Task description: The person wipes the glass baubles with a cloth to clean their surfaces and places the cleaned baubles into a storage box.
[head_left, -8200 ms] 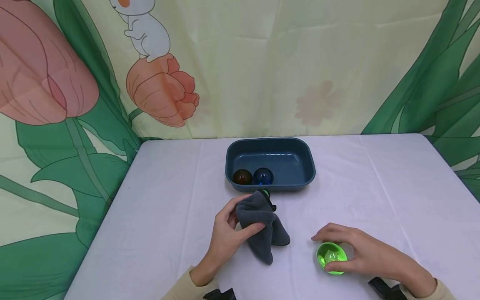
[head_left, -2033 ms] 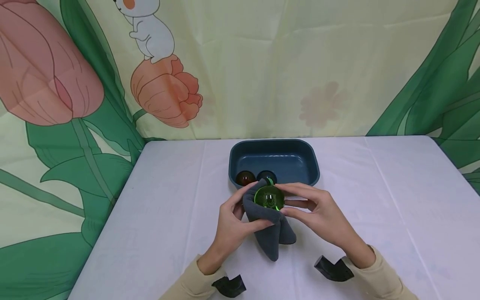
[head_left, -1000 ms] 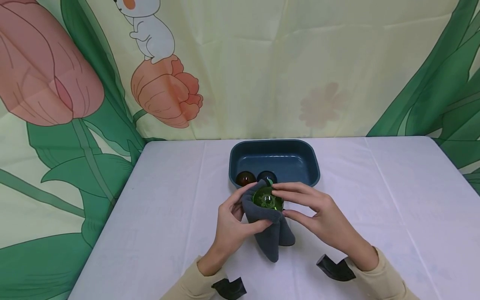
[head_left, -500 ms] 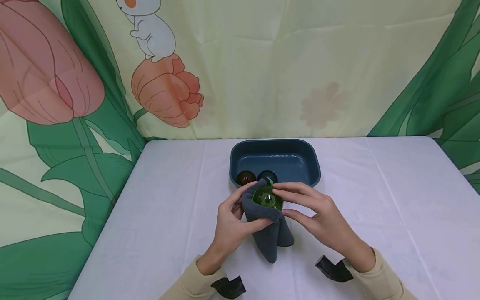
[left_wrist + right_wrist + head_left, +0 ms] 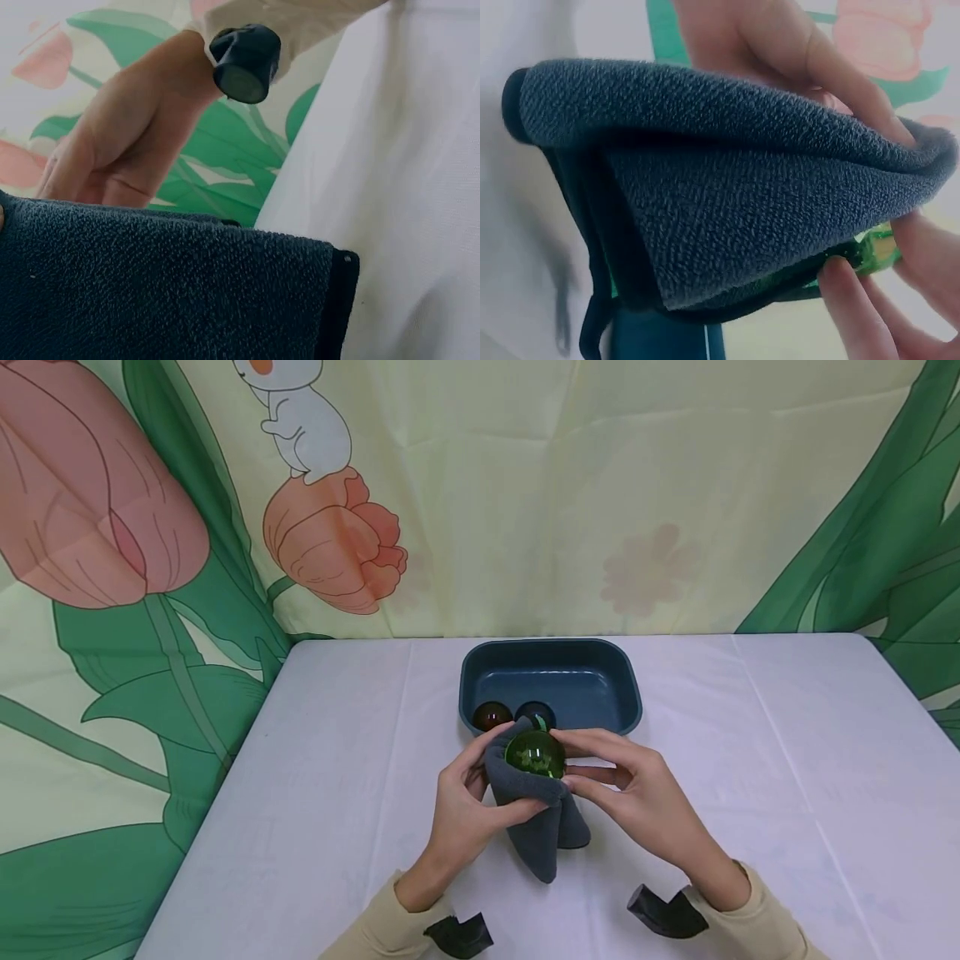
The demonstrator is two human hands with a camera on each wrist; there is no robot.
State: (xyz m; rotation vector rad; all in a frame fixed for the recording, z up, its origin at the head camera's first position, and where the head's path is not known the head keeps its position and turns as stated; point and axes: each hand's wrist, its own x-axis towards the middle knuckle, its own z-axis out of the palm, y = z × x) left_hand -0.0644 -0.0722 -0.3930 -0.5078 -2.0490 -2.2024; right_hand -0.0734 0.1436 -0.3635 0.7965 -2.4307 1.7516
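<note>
Both hands meet above the table's middle in the head view. My left hand grips a dark grey plush cloth that hangs in two folded points. A clear green ball nestles in the cloth's upper fold. From the right side, my right hand pinches the ball between thumb and fingers. Up close in the right wrist view, the cloth shows a dark trimmed edge, and only a sliver of green shows past it. Cloth also fills the lower left wrist view, hiding the ball there.
Just behind the hands stands a dark blue rectangular tray. In its near left corner lie a dark amber ball and a dark blue ball, the latter partly covered by the cloth. A white cloth covers the table; a printed curtain hangs behind.
The right hand has lifted the green ball from the table at right to the cloth. In the last second its fingers have slid from the ball's top back to its right side.
</note>
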